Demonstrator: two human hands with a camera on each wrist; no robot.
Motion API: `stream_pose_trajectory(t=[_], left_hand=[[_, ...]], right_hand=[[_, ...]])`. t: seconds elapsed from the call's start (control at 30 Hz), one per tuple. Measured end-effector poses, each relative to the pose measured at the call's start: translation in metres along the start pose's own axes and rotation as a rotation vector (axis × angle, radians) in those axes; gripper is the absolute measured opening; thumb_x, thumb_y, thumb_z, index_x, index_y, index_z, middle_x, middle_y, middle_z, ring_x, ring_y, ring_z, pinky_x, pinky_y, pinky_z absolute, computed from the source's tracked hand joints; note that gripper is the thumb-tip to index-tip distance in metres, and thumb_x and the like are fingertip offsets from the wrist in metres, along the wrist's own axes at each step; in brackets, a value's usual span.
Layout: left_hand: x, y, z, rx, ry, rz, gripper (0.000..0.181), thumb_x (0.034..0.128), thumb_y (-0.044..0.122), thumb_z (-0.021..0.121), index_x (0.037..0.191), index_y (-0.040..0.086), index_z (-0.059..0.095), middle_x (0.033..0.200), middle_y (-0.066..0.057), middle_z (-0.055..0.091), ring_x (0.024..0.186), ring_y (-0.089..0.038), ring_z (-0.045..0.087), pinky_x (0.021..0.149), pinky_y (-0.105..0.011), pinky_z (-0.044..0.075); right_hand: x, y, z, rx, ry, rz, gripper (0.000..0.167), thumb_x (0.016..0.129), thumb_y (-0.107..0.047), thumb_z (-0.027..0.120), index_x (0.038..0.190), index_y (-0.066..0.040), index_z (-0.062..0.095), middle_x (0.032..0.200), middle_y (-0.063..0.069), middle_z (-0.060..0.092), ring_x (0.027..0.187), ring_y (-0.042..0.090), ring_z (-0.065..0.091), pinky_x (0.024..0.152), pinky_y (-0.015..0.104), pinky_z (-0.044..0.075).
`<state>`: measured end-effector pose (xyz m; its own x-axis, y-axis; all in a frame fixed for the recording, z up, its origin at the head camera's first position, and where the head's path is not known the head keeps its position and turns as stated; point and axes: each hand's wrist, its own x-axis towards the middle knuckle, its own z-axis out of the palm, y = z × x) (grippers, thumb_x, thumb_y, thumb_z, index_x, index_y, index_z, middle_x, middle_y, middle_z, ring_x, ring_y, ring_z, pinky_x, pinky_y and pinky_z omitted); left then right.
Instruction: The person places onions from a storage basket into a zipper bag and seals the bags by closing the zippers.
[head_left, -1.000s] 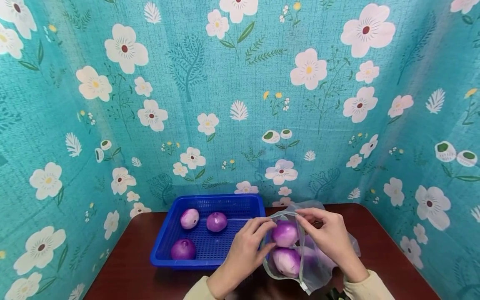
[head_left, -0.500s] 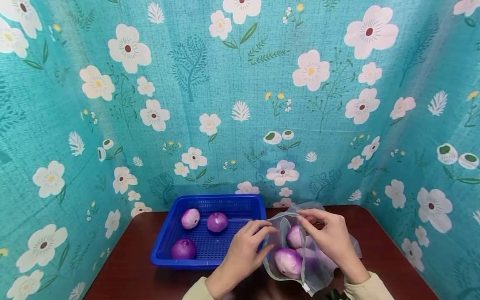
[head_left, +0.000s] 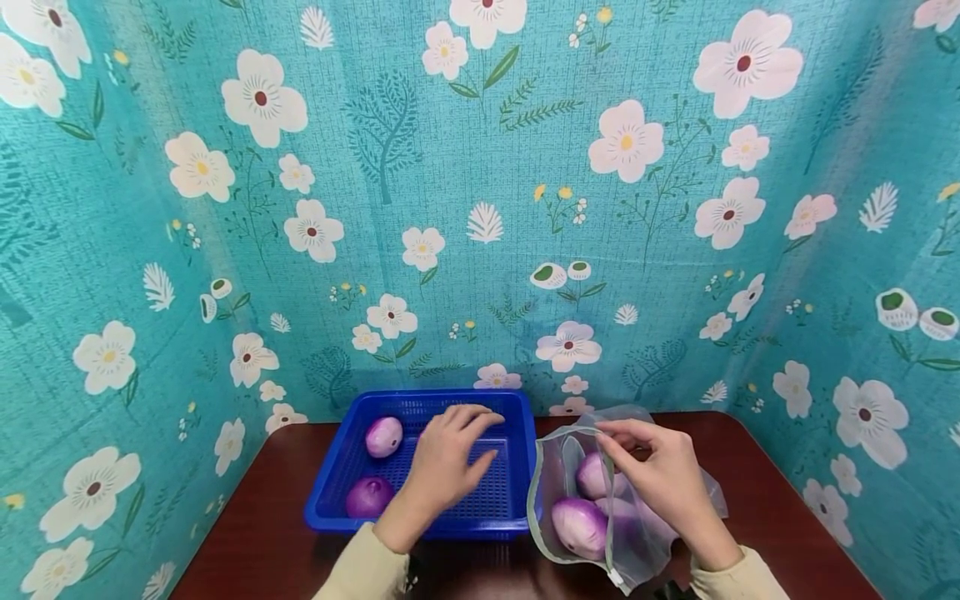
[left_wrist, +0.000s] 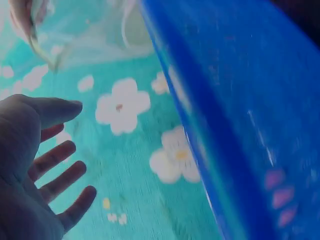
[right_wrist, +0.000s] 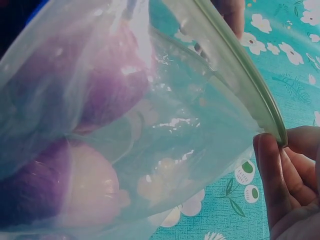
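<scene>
At the lower right of the head view, the translucent bag (head_left: 636,560), with onions (head_left: 580,528) inside, is pinched at its rim by the right hand (head_left: 656,458). The left hand (head_left: 446,454) is held over the blue basket (head_left: 480,527), lower centre, thumb and fingers apart, nothing gripped. The rim is best held taut, lest the mouth sag against anything lowered through.

The clear bag (head_left: 632,565) (mouth open) holds purple onions (head_left: 580,527).

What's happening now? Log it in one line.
left hand: over blue basket, holding nothing | right hand: pinching edge of clear bag | bag: open, onions inside | basket: more onions
</scene>
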<state>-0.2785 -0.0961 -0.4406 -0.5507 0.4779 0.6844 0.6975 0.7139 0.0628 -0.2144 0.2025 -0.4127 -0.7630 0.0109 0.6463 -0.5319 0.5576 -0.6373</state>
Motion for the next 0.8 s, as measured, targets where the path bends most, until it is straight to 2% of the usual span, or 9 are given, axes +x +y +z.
stream_pose_trajectory(t=[0.17, 0.3, 0.4, 0.5, 0.6, 0.7, 0.8], left_hand=[[0.004, -0.033, -0.004, 0.047, -0.073, -0.101, 0.053, 0.0801, 0.028, 0.088, 0.13, 0.023, 0.068, 0.122, 0.001, 0.07, 0.11, -0.026, 0.065, 0.078, -0.047, 0.055], [0.008, -0.056, -0.005, 0.038, -0.16, -0.186, 0.057, 0.081, 0.029, 0.088, 0.133, 0.021, 0.066, 0.125, -0.004, 0.069, 0.111, -0.033, 0.065, 0.08, -0.053, 0.056], [0.011, -0.073, -0.003, -0.004, -0.266, -0.291, 0.06, 0.0833, 0.031, 0.087, 0.138, 0.02, 0.063, 0.133, -0.008, 0.066, 0.118, -0.036, 0.063, 0.089, -0.057, 0.055], [0.012, -0.092, 0.001, -0.071, -0.394, -0.414, 0.062, 0.0847, 0.03, 0.086, 0.14, 0.019, 0.062, 0.139, -0.011, 0.062, 0.126, -0.039, 0.06, 0.097, -0.061, 0.052], [0.013, -0.107, 0.005, -0.151, -0.5, -0.512, 0.063, 0.0854, 0.027, 0.086, 0.142, 0.017, 0.061, 0.143, -0.013, 0.059, 0.132, -0.041, 0.056, 0.104, -0.065, 0.047], [0.014, -0.116, 0.011, -0.212, -0.563, -0.571, 0.064, 0.0848, 0.025, 0.087, 0.142, 0.015, 0.06, 0.142, -0.015, 0.06, 0.132, -0.042, 0.056, 0.107, -0.064, 0.045], [0.014, -0.12, 0.019, -0.234, -0.608, -0.583, 0.065, 0.0831, 0.022, 0.088, 0.142, 0.011, 0.06, 0.138, -0.018, 0.063, 0.13, -0.042, 0.057, 0.108, -0.06, 0.045]], right_hand=[[-0.001, 0.002, 0.0, -0.008, 0.004, -0.007, 0.013, 0.088, -0.007, 0.082, 0.1, -0.012, 0.081, 0.073, -0.007, 0.073, 0.055, 0.004, 0.064, 0.056, 0.016, 0.053], [-0.002, 0.002, -0.001, -0.006, 0.009, -0.012, 0.014, 0.088, -0.006, 0.082, 0.1, -0.012, 0.081, 0.073, -0.006, 0.074, 0.055, 0.004, 0.063, 0.056, 0.016, 0.053], [-0.002, 0.001, -0.002, 0.002, 0.014, -0.02, 0.015, 0.087, -0.005, 0.082, 0.1, -0.012, 0.081, 0.073, -0.005, 0.074, 0.054, 0.004, 0.063, 0.056, 0.016, 0.053], [-0.001, 0.001, -0.002, 0.002, 0.017, -0.032, 0.016, 0.087, -0.004, 0.082, 0.101, -0.011, 0.081, 0.073, -0.005, 0.074, 0.054, 0.004, 0.063, 0.056, 0.015, 0.053], [-0.001, 0.001, -0.003, -0.003, 0.024, -0.041, 0.016, 0.086, -0.004, 0.083, 0.1, -0.011, 0.082, 0.073, -0.005, 0.074, 0.053, 0.003, 0.063, 0.055, 0.015, 0.053], [-0.001, 0.002, -0.003, -0.007, 0.028, -0.045, 0.017, 0.086, -0.003, 0.083, 0.101, -0.01, 0.082, 0.072, -0.005, 0.074, 0.053, 0.003, 0.063, 0.055, 0.014, 0.052], [-0.001, 0.002, -0.002, 0.001, 0.018, -0.037, 0.017, 0.086, -0.003, 0.082, 0.102, -0.01, 0.081, 0.073, -0.004, 0.074, 0.053, 0.003, 0.063, 0.055, 0.015, 0.052]])
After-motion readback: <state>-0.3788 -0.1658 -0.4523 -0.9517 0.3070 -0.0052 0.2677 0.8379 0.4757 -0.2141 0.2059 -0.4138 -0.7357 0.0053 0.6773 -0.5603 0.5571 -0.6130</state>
